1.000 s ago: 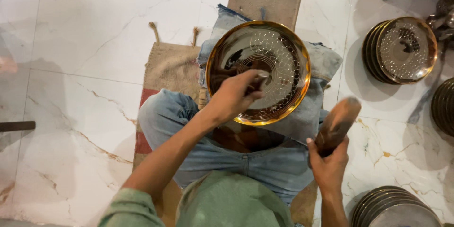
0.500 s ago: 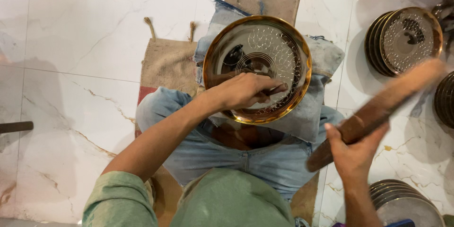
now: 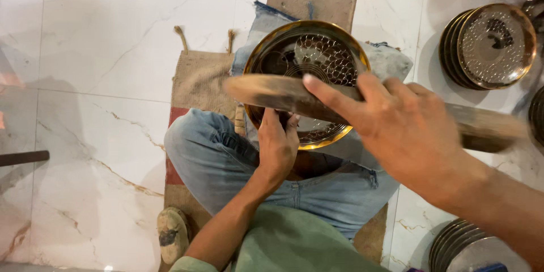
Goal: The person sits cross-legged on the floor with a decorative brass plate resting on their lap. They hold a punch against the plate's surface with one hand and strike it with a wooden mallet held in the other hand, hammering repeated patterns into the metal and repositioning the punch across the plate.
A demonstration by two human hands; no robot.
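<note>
Sitting cross-legged on the marble floor (image 3: 85,51), I have a metal plate (image 3: 309,56) propped on my lap and a wooden stick (image 3: 272,92) raised across it

The burlap mat (image 3: 198,79) under me lies on the floor, with a folded cloth (image 3: 391,59) at its far edge behind the plate. The round plate, gold-rimmed with a punched pattern, leans near my knees; my left hand (image 3: 277,147) is closed on its near rim, fingers curled and thumb up over the edge. My right hand (image 3: 405,130) is close to the camera, wrapped around the blurred stick with the forefinger stretched along it; the stick crosses the plate from left to right. A stack of plates (image 3: 490,45) sits by the floor's far right edge, another stack (image 3: 453,243) at the near right corner
</note>
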